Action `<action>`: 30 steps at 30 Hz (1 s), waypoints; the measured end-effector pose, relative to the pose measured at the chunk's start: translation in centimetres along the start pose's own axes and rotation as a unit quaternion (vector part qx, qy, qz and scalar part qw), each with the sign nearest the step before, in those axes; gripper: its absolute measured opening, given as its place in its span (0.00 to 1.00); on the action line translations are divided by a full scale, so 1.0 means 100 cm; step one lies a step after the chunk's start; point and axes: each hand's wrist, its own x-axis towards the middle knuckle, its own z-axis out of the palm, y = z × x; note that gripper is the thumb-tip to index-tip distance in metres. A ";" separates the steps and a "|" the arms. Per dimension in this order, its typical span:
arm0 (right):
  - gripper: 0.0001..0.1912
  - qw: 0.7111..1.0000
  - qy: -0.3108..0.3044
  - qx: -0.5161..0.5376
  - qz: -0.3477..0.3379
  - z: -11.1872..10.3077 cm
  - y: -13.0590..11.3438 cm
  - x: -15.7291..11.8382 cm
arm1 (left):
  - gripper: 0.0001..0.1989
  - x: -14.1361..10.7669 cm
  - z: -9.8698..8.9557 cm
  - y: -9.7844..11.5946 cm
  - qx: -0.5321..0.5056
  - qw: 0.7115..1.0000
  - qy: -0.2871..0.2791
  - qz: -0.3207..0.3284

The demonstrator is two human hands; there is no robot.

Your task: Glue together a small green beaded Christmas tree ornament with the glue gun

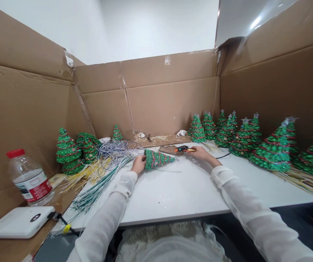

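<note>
A small green Christmas tree (156,160) with a red garland lies on its side above the white board, its tip to the right. My left hand (138,164) is closed on its base; the fingertips are partly hidden. To the right, my right hand (200,153) is closed around the end of a black-and-orange tool (183,149) that looks like a glue gun. That tool points left, over a brown cardboard piece (170,149). The tool and the tree are apart. A thin dark wire (169,171) runs below the tree.
Several finished-looking trees (244,140) stand at the right, others (66,149) at the left. Bundles of green-white wires (104,182) lie left of my left hand. A bottle (32,182) and white box (20,222) are at far left. Cardboard walls (170,102) surround the white board (170,198).
</note>
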 end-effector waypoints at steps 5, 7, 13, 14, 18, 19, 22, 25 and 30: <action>0.16 0.997 -0.054 -0.045 -0.005 -0.002 0.000 0.000 | 0.06 0.000 0.000 0.000 0.010 1.000 0.004 0.001; 0.16 0.997 -0.051 -0.062 -0.013 -0.002 -0.002 -0.001 | 0.06 0.000 0.000 0.000 0.018 1.000 0.003 0.005; 0.17 0.990 -0.048 -0.128 -0.020 -0.001 -0.010 -0.005 | 0.06 0.000 0.001 0.000 0.055 0.998 0.013 0.017; 0.17 0.989 -0.048 -0.140 -0.022 0.000 -0.011 -0.006 | 0.06 0.001 0.002 0.000 0.059 0.998 0.016 0.019; 0.17 0.984 -0.043 -0.169 -0.029 0.001 -0.011 -0.006 | 0.06 0.001 0.003 -0.001 0.080 0.996 0.025 0.029; 0.17 0.984 -0.044 -0.170 -0.030 0.001 -0.010 -0.005 | 0.06 0.001 0.003 -0.001 0.082 0.996 0.025 0.030; 0.18 0.986 -0.050 -0.158 -0.033 0.002 -0.008 -0.004 | 0.06 0.001 0.003 -0.003 0.079 0.996 0.023 0.032; 0.17 0.988 -0.058 -0.142 -0.034 0.003 -0.005 -0.003 | 0.06 0.002 0.004 -0.005 0.078 0.996 0.022 0.034; 0.18 0.989 -0.068 -0.127 -0.034 0.004 -0.001 -0.001 | 0.06 0.003 0.005 -0.008 0.076 0.996 0.025 0.035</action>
